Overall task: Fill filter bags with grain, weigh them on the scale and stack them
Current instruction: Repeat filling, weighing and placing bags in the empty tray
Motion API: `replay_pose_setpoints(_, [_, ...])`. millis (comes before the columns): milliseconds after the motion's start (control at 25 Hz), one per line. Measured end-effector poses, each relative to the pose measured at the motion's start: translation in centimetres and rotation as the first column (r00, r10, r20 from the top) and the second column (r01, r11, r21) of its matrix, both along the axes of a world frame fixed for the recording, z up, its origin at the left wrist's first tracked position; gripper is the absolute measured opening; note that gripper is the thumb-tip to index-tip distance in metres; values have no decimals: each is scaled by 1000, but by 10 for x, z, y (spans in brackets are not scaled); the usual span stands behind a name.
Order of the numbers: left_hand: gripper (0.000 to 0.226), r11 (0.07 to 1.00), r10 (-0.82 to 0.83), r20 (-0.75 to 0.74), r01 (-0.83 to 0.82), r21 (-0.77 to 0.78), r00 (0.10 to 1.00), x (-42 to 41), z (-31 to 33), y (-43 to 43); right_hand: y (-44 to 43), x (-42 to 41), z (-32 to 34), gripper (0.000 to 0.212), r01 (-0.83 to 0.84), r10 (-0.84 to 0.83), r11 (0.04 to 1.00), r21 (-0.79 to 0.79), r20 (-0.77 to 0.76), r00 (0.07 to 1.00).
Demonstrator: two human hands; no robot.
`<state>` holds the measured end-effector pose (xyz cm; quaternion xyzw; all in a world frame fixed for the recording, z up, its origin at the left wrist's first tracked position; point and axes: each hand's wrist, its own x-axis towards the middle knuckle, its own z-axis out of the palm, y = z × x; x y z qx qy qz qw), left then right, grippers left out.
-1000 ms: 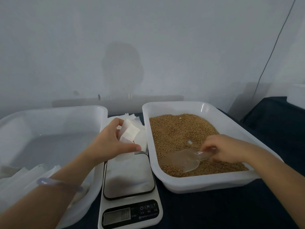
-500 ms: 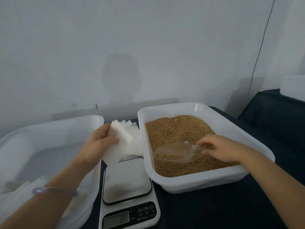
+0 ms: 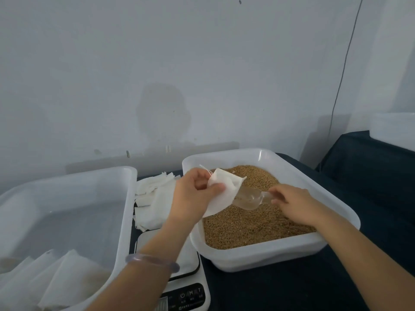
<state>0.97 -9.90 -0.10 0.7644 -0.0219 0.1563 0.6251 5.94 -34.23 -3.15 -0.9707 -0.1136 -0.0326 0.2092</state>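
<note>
While the left hand [image 3: 190,196] pinches the bag [image 3: 222,195], the right hand [image 3: 292,203] grips the scoop [image 3: 249,198] at its mouth: filling step; next, tip grain [image 3: 258,227] in.

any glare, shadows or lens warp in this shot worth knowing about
Head view: the light is soft and even, with no hard glare. Head view: there is a dim patch on the wall, shadow or stain, cannot tell. Head view: the wide lens bows the left tub along its rim. Head view: the clear scoop nearly vanishes against the grain.

A dark cloth [image 3: 292,288] lies underneath it all — behind, a grey wall [image 3: 157,63] with a thin cable [image 3: 343,70].
</note>
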Motion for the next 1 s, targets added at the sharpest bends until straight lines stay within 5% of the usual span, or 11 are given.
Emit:
replay_pose_setpoints(160, [39,993,83,32,-86,85,996,2,-20,-4,1,-2,2,30,-17,16,998,65,16,1000])
replay_pose_setpoints(320, [17,962,165,34,-168,215,986,3,-23,-5,5,-7,7,32,-21,18,997,80,38,999])
replay_pose_setpoints(560, [34,936,231,-103,-193,295,967,6,-27,-6,-8,-24,35,35,-2,-8,990,144,69,998])
replay_pose_setpoints(760, [28,934,213,-104,-171,314,972,9,-28,-8,-27,-39,80,26,-42,36,994,100,59,998])
replay_pose_setpoints(1000, [32,935,207,-47,-184,303,977,9,-30,-8,-20,-38,97,26,-15,20,988,-153,33,999])
